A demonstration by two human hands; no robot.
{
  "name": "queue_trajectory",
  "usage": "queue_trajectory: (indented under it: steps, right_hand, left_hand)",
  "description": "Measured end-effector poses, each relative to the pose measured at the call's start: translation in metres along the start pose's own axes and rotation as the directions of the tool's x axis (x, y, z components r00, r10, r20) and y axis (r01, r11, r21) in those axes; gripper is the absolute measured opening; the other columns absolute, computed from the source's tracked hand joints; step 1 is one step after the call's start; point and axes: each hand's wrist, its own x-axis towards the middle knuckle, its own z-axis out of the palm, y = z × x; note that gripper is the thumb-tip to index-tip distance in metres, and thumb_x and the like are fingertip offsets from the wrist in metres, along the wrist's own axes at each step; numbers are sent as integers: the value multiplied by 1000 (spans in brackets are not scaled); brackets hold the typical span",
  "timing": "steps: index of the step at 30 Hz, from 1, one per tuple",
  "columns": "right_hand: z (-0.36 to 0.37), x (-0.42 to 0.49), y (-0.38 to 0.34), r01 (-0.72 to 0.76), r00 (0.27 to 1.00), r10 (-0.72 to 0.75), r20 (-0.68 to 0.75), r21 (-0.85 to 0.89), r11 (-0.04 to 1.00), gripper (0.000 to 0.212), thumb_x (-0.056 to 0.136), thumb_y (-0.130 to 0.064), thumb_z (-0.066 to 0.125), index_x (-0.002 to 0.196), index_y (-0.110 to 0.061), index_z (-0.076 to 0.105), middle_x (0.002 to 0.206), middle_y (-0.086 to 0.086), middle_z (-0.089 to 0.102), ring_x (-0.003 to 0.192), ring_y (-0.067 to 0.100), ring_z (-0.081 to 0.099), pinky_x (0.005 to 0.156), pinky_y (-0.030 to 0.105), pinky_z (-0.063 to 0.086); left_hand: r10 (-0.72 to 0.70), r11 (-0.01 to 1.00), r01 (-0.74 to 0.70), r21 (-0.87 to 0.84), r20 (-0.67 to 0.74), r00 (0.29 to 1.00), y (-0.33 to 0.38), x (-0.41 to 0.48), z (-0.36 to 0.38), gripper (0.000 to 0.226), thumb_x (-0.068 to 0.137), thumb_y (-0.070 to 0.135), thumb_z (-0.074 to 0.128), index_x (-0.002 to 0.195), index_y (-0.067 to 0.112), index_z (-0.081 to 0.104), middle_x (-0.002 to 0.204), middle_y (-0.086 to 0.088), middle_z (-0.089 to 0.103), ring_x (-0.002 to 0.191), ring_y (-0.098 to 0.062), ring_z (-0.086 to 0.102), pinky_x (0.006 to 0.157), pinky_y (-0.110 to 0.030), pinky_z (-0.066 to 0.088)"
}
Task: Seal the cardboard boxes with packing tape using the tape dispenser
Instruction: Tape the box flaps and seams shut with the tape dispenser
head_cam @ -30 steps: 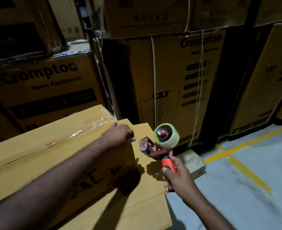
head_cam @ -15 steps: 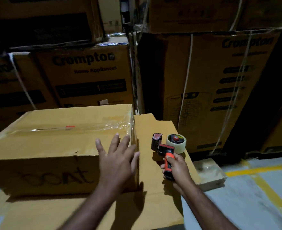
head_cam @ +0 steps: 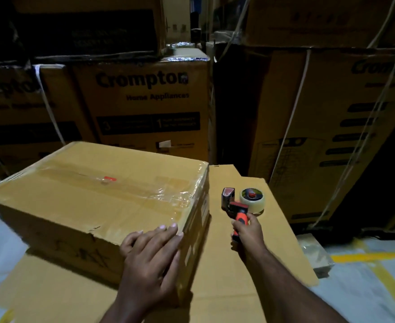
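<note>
A brown cardboard box (head_cam: 94,197) sits on flattened cardboard sheets (head_cam: 243,271); clear packing tape runs along its top seam and over the right edge. My left hand (head_cam: 152,259) rests flat on the near right corner of the box, fingers straight. To the right of the box, my right hand (head_cam: 247,231) grips the orange handle of the tape dispenser (head_cam: 240,203), whose clear tape roll sits down on the flat cardboard.
Tall stacks of printed appliance cartons (head_cam: 145,106) with white straps wall off the back and right. A small wrapped block (head_cam: 315,255) lies by the sheet's right edge. Grey floor with yellow lines (head_cam: 373,257) stretches to the right.
My left hand left the box's far right edge and came down on its near right corner. My right hand lowered the tape dispenser from the air onto the flat cardboard.
</note>
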Motion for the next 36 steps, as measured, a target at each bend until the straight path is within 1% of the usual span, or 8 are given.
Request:
queue_trajectory:
  steps: [5, 9, 14, 17, 23, 27, 32, 36]
  right_hand:
    - [32, 16, 2, -26, 1000, 24, -9, -242, 970, 20, 96, -26, 58, 116, -28, 54, 95, 16, 68, 73, 30, 68, 59, 42, 61]
    - [53, 23, -34, -38, 971, -162, -174, -787, 616, 37, 93, -52, 53, 98, -18, 67, 93, 5, 65, 85, 24, 62, 79, 41, 56]
    - [88, -10, -141, 381, 925, -371, 88, -194, 904, 52, 103, -56, 36, 130, -19, 62, 130, 4, 62, 119, 27, 57, 94, 38, 44]
    - [113, -31, -155, 477, 876, -405, 264, -338, 811, 60, 102, -49, 47, 154, -20, 37, 159, 4, 33, 141, 26, 38, 112, 44, 36]
    - [117, -74, -121, 289, 957, -236, 171, -467, 836, 75, 107, -33, 39, 159, -21, -13, 166, 2, -19, 154, 29, 4, 120, 41, 17]
    - [116, -92, -101, 308, 951, -249, 184, -487, 817, 79, 106, -37, 39, 157, -15, -18, 168, 6, -2, 153, 27, 12, 121, 48, 23]
    - [113, -73, -112, 298, 947, -232, 223, -341, 891, 72, 94, -43, 42, 157, -32, 9, 157, 2, 40, 132, 26, 50, 109, 45, 45]
    - [104, -48, -129, 284, 940, -229, 252, -210, 936, 54, 94, -32, 50, 145, -44, 37, 126, -4, 66, 106, 20, 67, 92, 45, 57]
  left_hand:
    - [8, 994, -10, -112, -24, 1000, -20, -6, -19, 26, 91, 27, 63, 107, 18, 81, 127, 6, 70, 114, -14, 65, 96, -42, 37]
    - [0, 986, -4, -166, -26, 1000, -33, -13, -26, 25, 88, 25, 65, 105, 17, 81, 126, 6, 71, 116, -14, 65, 94, -47, 39]
    - [-19, 984, 4, -180, -83, 996, -34, -15, -24, 26, 85, 24, 63, 104, 20, 80, 124, 6, 71, 114, -13, 64, 94, -46, 38]
    - [-17, 994, 6, -108, -100, 995, -28, -13, -19, 28, 85, 26, 59, 111, 25, 68, 118, 3, 74, 108, -17, 63, 90, -45, 39]
    - [-60, 998, 61, 13, -61, 996, -8, -16, -10, 36, 82, 27, 56, 113, 21, 73, 113, -4, 75, 103, -24, 60, 88, -46, 43]
    - [-176, 984, 173, 50, 53, 983, 14, -4, -9, 40, 80, 32, 55, 109, 17, 79, 111, -2, 74, 105, -22, 57, 90, -47, 41]
    - [-179, 982, 190, 16, 420, 890, 26, 25, -21, 55, 95, 51, 40, 126, 17, 71, 130, -3, 68, 119, -24, 57, 97, -44, 39]
    - [117, 990, -136, -35, 739, 663, -9, 75, -34, 60, 103, 56, 31, 159, 42, 15, 164, 21, 1, 154, -10, 9, 122, -37, 8]
